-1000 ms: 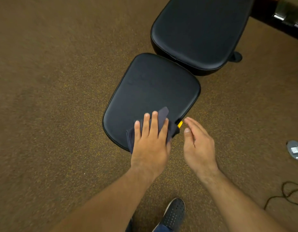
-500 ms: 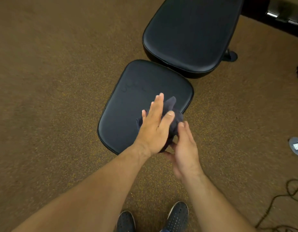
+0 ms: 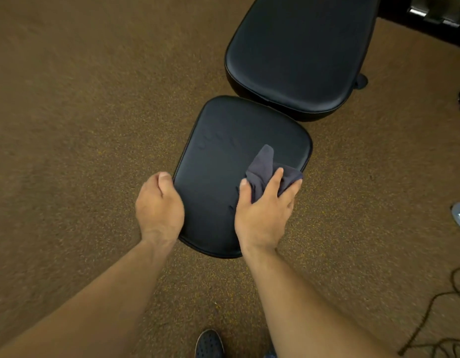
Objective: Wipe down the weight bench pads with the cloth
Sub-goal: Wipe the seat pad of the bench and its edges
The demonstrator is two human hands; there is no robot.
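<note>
Two hands are on the seat pad point(image 3: 223, 156), one at each side of its near end. Going left to right: the left hand point(image 3: 159, 208) is curled over the pad's left rim at about eight o'clock from the pad's middle, thumb on top and fingers wrapped out of sight below the edge, holding nothing but the pad itself. It looks like a bracing grip. Next comes the bare middle of the pad, which shows a few faint creases. Then the right hand point(image 3: 265, 210), at about four o'clock from the pad's middle, is closed loosely on the cloth point(image 3: 265, 164), a dark grey rag bunched under the fingers with one corner sticking up toward twelve o'clock.

The pad's long axis runs roughly from six to one o'clock, away from the person, toward the back pad point(image 3: 301, 52), which begins just past the seat's far edge and runs on out of the top of the view. Since the cloth sits by the near right rim, most unwiped surface lies from the right hand toward eleven and twelve o'clock, so the next stroke probably sweeps forward and leftward along that axis. The right hand is clearly the nearer one to the back pad as well; the left would have to let go to reach it.
</note>
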